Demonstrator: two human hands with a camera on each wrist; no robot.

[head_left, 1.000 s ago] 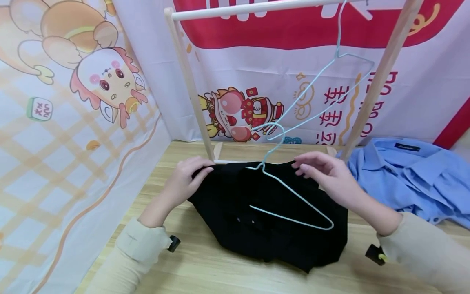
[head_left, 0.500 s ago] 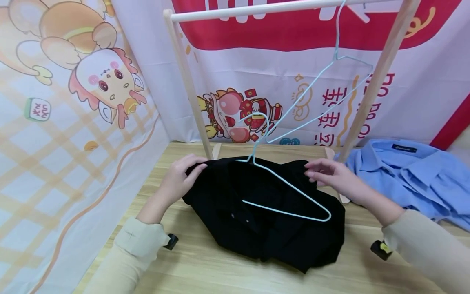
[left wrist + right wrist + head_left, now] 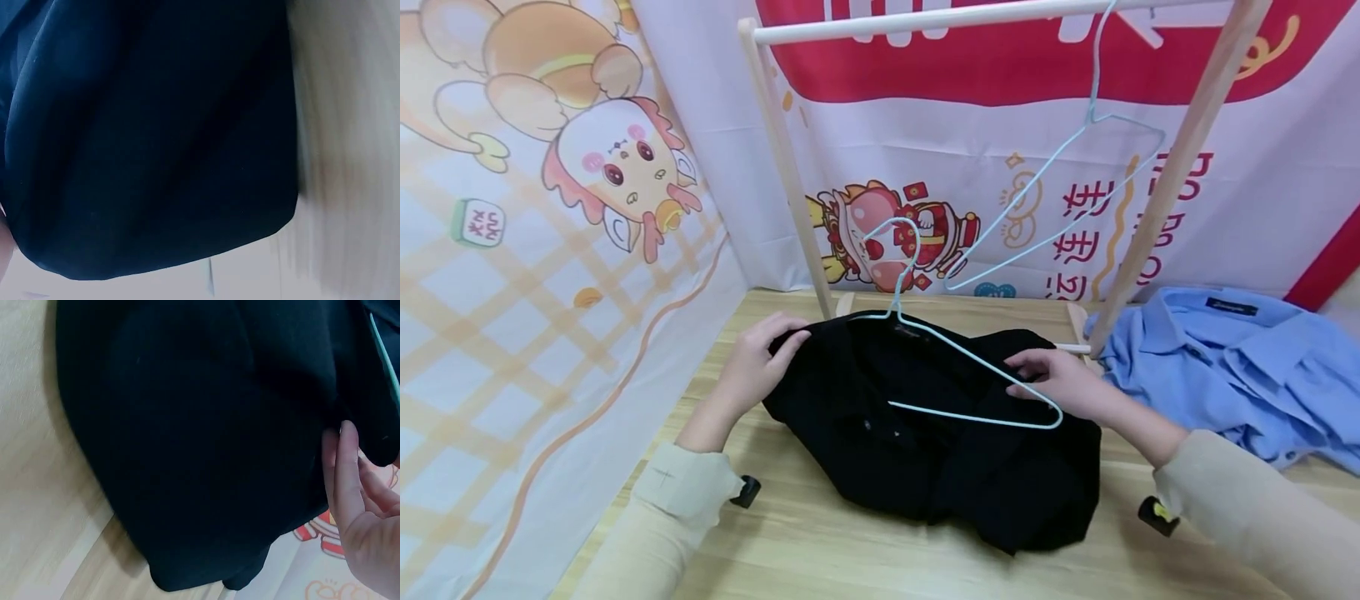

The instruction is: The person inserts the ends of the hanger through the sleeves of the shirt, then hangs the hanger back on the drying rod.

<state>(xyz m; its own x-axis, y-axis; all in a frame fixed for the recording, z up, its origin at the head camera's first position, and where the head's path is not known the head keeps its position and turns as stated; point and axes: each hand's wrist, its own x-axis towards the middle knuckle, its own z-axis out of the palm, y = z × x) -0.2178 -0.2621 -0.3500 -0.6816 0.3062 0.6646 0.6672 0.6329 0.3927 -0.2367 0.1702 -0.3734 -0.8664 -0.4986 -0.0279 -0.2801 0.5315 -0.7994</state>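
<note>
A black shirt (image 3: 880, 467) with small buttons and a neck label lies bunched up, its neck opening facing up. My left hand (image 3: 760, 358) pinches its left shoulder between thumb and fingers. A light-blue wire hanger (image 3: 970, 354) stands tilted in the opening, hook upward; its left arm is hidden inside the cloth and its right arm lies outside, over the front. My right hand (image 3: 1060, 383) holds the shirt's right edge beside the hanger's right end. In the right wrist view, its fingers (image 3: 350, 465) lie along the black cloth. Black fabric (image 3: 156, 144) fills most of the left wrist view.
Behind the shirt rises a wooden rack (image 3: 790, 167) with a white top bar (image 3: 925, 23). A second light-blue hanger (image 3: 1037, 167) hangs from it. A blue shirt (image 3: 1240, 367) lies on the wooden table (image 3: 820, 550) at the right. Printed cloths (image 3: 625, 333) stand at left and back.
The hanger has shifted left and its left arm has slid further into the black shirt. My left hand moved slightly left with the shoulder; my right hand came down to the shirt's right edge.
</note>
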